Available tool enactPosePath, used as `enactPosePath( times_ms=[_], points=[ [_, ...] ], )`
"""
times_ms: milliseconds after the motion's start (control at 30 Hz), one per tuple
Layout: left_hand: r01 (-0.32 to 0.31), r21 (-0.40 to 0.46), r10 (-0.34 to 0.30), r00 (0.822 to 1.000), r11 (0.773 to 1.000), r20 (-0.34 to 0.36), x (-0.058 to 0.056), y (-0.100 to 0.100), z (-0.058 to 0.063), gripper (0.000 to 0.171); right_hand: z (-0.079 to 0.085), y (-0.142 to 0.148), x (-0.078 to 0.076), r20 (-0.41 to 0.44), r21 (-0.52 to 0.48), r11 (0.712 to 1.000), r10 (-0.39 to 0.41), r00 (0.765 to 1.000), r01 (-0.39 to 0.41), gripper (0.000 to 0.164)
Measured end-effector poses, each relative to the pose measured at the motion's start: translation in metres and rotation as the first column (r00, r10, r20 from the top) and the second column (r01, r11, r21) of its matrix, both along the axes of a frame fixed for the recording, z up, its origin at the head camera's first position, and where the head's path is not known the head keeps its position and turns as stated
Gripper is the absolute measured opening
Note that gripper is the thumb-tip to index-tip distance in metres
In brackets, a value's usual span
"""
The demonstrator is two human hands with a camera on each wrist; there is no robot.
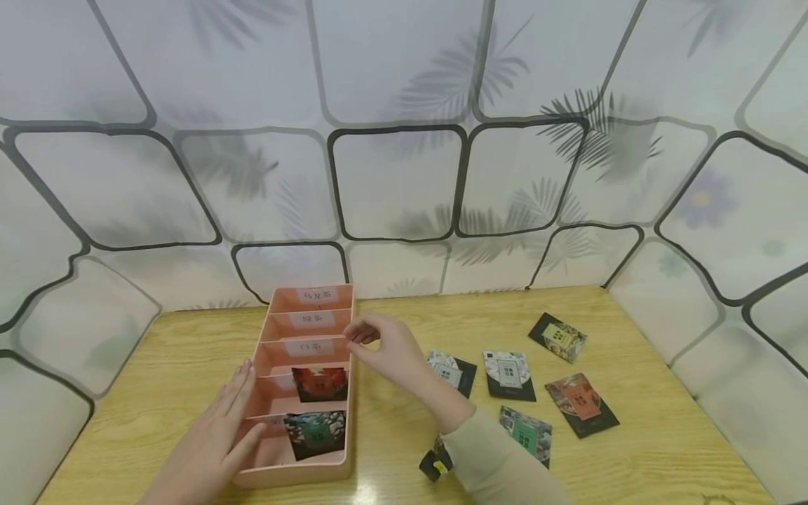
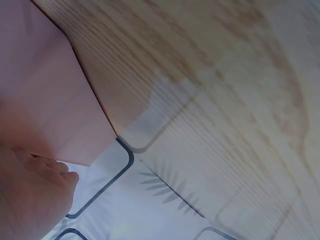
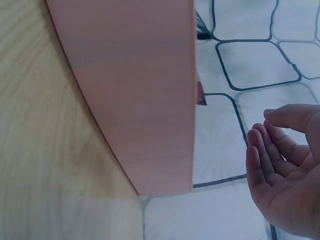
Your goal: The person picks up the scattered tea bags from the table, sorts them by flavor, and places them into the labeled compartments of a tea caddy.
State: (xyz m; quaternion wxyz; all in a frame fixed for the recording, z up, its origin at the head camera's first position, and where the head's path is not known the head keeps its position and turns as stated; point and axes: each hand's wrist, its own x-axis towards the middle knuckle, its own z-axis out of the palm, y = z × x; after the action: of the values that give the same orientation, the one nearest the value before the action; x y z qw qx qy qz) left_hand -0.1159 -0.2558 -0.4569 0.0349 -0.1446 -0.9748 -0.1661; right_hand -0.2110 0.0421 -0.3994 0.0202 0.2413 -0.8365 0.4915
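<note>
A pink divided box [image 1: 292,477] stands on the table, with paper labels in its compartments. The front compartment holds a green-labelled tea packet [image 1: 315,433], and the one behind it a red tea packet [image 1: 320,384]. My left hand [image 1: 211,428] rests along the box's left wall, fingers straight and thumb at the rim. Over the box's right rim, near the third compartment from the front, hovers my right hand [image 1: 391,351]. Its fingers are loosely bent with nothing between them, as the right wrist view also shows, where the hand [image 3: 285,170] sits beside the box wall [image 3: 125,100].
Right of the box lie a yellow-labelled packet [image 1: 558,338], a white-labelled packet [image 1: 508,375], a red-labelled packet [image 1: 581,405] and a green-labelled packet [image 1: 527,435]. My right arm partly covers another white-labelled packet [image 1: 466,379] and a dark packet [image 1: 435,461]. A patterned curtain [image 1: 398,182] surrounds the table.
</note>
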Motion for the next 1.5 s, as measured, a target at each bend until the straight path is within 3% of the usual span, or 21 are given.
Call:
enactPosePath(
  times_ms=[367, 600, 900, 1200, 1500],
  points=[
    [0.001, 0.006, -0.001, 1.000, 1.000, -0.005, 0.001, -0.001, -0.002, 0.082, 0.022, 0.039, -0.004, -0.026, -0.035, 0.999, -0.029, 0.999, 0.028, 0.019],
    [-0.003, 0.001, 0.003, 1.000, 1.000, 0.003, 0.001, -0.001, -0.002, 0.083, 0.022, 0.068, -0.009, -0.073, -0.046, 0.997, -0.068, 0.995, 0.065, 0.019],
    [-0.011, 0.008, 0.011, 1.000, 1.000, 0.016, 0.002, -0.001, -0.003, 0.083, 0.022, 0.107, -0.012, -0.050, -0.057, 0.986, -0.158, 0.986, 0.155, 0.019],
    [-0.009, 0.008, 0.008, 1.000, 1.000, 0.017, 0.001, -0.001, -0.002, 0.083, 0.018, 0.156, -0.011, -0.014, -0.023, 0.953, -0.302, 0.953, 0.302, 0.022],
    [-0.011, 0.009, 0.011, 1.000, 1.000, 0.013, 0.001, -0.001, -0.002, 0.083, 0.013, 0.204, -0.001, 0.001, -0.006, 0.914, -0.406, 0.914, 0.406, 0.028]
  ],
)
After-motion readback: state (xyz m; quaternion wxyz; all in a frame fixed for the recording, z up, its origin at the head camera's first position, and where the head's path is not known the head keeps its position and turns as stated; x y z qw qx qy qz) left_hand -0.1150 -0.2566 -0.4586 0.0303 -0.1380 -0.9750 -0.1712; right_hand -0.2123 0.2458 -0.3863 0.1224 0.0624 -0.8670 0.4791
